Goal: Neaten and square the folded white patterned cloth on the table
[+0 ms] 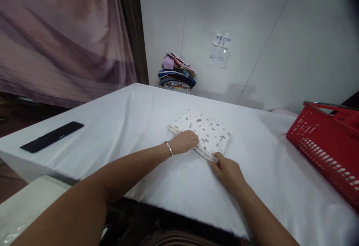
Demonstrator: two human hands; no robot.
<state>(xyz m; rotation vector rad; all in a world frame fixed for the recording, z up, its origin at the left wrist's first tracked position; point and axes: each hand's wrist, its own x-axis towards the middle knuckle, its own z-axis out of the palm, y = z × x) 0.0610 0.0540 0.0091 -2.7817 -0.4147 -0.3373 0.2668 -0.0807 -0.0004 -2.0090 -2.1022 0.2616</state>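
Observation:
A folded white cloth (210, 128) with small grey and beige prints, among them palm trees, lies on the white-covered table (151, 111). Stacked layers show along its near edge. My left hand (185, 142), a silver bracelet at its wrist, is closed over that edge with the fingers bent on top; its thumb is hidden. At the near right corner, my right hand (227, 169) pinches the layers, thumb above and fingers partly out of sight below.
A red plastic basket (322, 145) stands at the table's right side. On the left lies a flat black object (52, 137). Beyond the far edge, a pile of folded fabrics (177, 74) rests by the wall, which bears handwritten paper signs (218, 58). A pinkish curtain (67, 33) hangs at left.

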